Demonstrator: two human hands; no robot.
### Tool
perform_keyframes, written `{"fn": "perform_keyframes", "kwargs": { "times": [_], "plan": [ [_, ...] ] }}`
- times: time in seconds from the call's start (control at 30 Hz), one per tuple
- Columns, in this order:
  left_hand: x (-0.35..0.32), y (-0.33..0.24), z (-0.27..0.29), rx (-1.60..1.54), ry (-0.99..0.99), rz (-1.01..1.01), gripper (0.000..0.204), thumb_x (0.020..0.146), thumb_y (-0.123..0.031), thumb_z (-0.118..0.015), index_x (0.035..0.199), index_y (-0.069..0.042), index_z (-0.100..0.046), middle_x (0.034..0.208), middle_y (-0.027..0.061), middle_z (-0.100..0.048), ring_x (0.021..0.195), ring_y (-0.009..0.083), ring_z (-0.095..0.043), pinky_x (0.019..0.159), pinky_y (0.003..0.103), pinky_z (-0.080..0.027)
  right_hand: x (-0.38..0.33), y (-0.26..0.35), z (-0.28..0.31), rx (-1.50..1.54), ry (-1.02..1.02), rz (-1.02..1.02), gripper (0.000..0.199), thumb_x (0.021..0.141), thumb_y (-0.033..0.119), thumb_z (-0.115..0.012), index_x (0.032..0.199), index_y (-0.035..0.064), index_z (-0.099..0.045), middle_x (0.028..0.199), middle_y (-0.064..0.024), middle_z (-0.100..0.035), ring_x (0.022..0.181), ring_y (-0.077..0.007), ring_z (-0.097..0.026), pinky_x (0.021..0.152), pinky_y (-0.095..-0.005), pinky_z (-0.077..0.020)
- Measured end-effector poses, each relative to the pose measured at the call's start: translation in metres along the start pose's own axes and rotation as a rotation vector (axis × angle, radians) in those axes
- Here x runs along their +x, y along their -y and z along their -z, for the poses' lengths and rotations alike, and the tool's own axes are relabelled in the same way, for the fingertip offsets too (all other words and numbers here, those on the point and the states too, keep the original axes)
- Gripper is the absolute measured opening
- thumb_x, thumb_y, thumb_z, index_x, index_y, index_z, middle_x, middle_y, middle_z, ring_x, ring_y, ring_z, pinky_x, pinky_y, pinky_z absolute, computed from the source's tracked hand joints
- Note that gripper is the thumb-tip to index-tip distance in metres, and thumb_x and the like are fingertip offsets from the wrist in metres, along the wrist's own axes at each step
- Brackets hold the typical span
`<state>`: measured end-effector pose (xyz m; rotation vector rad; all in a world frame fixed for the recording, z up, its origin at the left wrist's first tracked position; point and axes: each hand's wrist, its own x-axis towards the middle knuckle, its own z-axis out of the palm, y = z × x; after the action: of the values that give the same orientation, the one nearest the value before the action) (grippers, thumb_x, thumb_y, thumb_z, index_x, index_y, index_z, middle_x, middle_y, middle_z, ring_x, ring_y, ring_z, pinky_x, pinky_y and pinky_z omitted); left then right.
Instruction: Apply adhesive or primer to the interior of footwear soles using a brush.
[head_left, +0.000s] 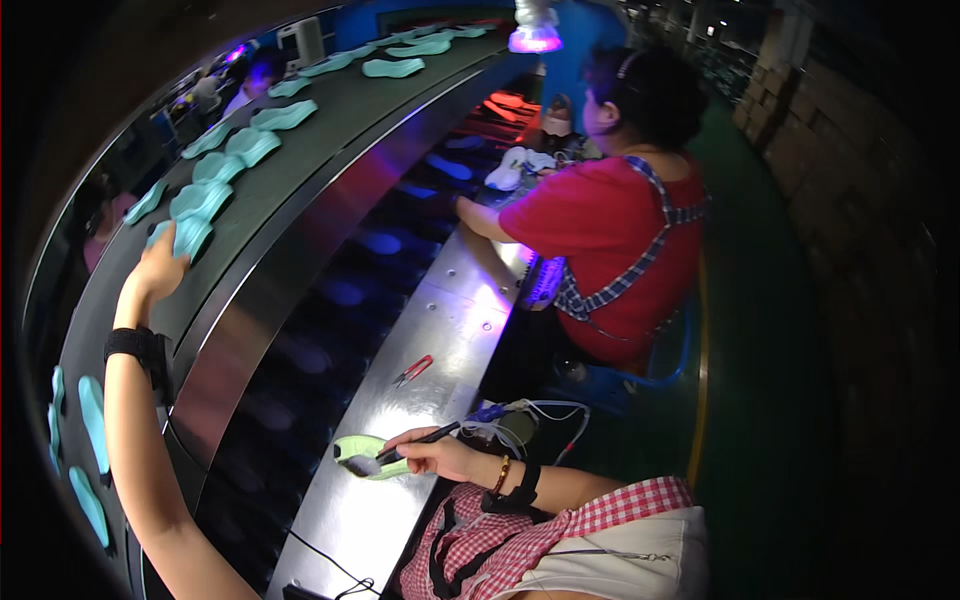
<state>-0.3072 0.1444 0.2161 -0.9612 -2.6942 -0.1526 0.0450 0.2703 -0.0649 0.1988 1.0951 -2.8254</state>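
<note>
My left hand (pixel 165 264) reaches far out over the dark conveyor belt. Its fingers are closed on the near end of a teal shoe sole (pixel 192 238), which lies against a row of similar soles. On the metal bench in front of me rests a pale green shoe sole (pixel 372 447) with a dark patch at its left end. A black-handled brush (pixel 432 436) is held in my right hand (pixel 438 457), its tip down on the green sole's inner face. Tubing joins the brush's far end.
Red thread snips (pixel 414 370) lie on the metal bench (pixel 395 405). Beyond them a co-worker in a red top (pixel 610 230) sits beside white shoes (pixel 507 169). A lower line carrying soles (pixel 380 242) runs between bench and belt (pixel 235 195). A black cable (pixel 335 566) crosses the near bench.
</note>
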Motion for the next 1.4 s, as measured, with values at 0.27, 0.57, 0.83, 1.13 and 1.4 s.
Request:
{"fn": "perform_keyframes", "kwargs": {
  "times": [0.27, 0.57, 0.83, 1.13, 1.4],
  "plan": [
    [-0.064, -0.014, 0.02, 0.058, 0.001, -0.018, 0.03, 0.079, -0.027, -0.057, 0.074, 0.002, -0.05, 0.074, 0.0202, -0.056, 0.075, 0.0356, -0.052, 0.064, 0.042, -0.041, -0.004, 0.008, -0.009, 0.035, 0.041, 0.038, 0.027, 0.082, 0.004, -0.055, 0.108, -0.0021, -0.054, 0.098, -0.009, -0.059, 0.088, -0.0107, -0.055, 0.075, -0.021, -0.0451],
    [-0.244, -0.018, -0.006, -1.409, -0.99, 0.395, 0.027, 0.087, -0.019, -0.045, 0.104, 0.001, -0.053, 0.097, 0.0063, -0.056, 0.091, 0.0138, -0.053, 0.082, 0.028, -0.041, 0.018, 0.025, 0.001, -0.078, -0.156, 0.06, 0.02, 0.076, 0.001, -0.059, 0.095, -0.0019, -0.06, 0.09, -0.0105, -0.063, 0.077, -0.0131, -0.06, 0.072, -0.0248, -0.0484],
    [-0.392, -0.071, -0.059, -2.07, -0.239, 0.524, 0.065, 0.073, -0.041, -0.057, 0.118, 0.003, -0.039, 0.099, 0.0191, -0.055, 0.089, 0.0288, -0.058, 0.077, 0.04, -0.049, 0.044, 0.02, -0.02, -0.224, -0.221, 0.114, 0.019, 0.076, 0.002, -0.06, 0.094, -0.0042, -0.059, 0.086, -0.0087, -0.061, 0.079, -0.0129, -0.057, 0.073, -0.0232, -0.0457],
    [-0.415, -0.101, -0.167, -2.55, -0.127, 0.618, 0.086, 0.077, -0.068, -0.032, 0.133, -0.004, -0.023, 0.13, 0.0203, -0.036, 0.118, 0.036, -0.037, 0.099, 0.048, -0.028, 0.058, 0.008, -0.062, -0.284, 0.167, -0.044, 0.019, 0.073, -0.001, -0.062, 0.092, -0.0042, -0.061, 0.085, -0.0088, -0.062, 0.076, -0.0121, -0.059, 0.07, -0.0212, -0.0474],
    [-0.394, -0.124, -0.163, -2.743, -0.247, 0.5, 0.078, 0.08, -0.067, -0.014, 0.124, -0.007, -0.038, 0.107, 0.0183, -0.052, 0.098, 0.0335, -0.052, 0.086, 0.045, -0.041, 0.075, -0.019, -0.101, -0.612, 0.302, 0.029, 0.017, 0.073, 0.001, -0.064, 0.09, -0.004, -0.063, 0.083, -0.0059, -0.06, 0.076, -0.0102, -0.057, 0.069, -0.0194, -0.0451]
  ]
}}
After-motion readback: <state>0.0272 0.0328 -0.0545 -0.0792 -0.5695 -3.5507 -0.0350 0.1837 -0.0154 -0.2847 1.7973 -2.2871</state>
